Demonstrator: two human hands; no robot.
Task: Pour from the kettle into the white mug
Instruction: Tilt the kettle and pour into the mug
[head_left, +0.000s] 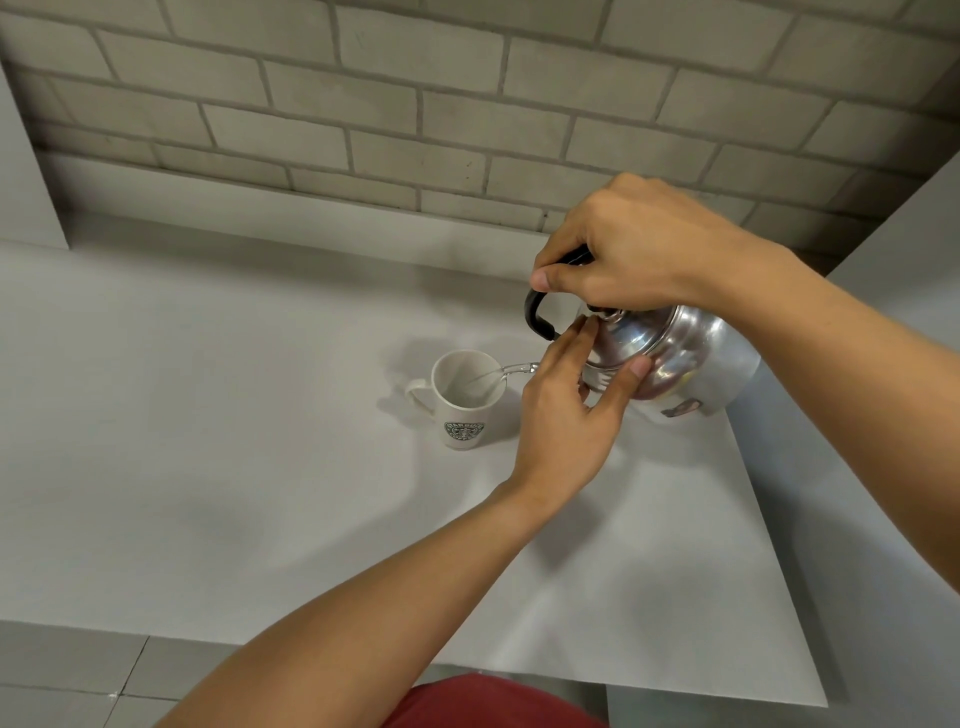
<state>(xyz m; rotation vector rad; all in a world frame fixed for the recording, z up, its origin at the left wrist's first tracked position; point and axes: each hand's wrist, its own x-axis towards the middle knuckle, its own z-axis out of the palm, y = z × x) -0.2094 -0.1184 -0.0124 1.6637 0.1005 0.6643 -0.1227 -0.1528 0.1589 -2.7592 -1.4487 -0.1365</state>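
A shiny metal kettle (680, 358) is tilted to the left above the table, its black handle (535, 312) on top. My right hand (628, 249) is shut on that handle. My left hand (566, 410) presses its fingers and thumb against the kettle's lid with the fingers spread. A thin stream of clear water (511, 370) runs from the spout into the white mug (464, 400). The mug stands upright on the table left of the kettle, its handle to the left and a green round logo on its front.
The white table (218, 415) ends at a front edge near me and a right edge below the kettle. A brick wall (415, 114) rises behind it. Grey panels stand at the far left and right. Tiled floor (67, 675) shows at the bottom left.
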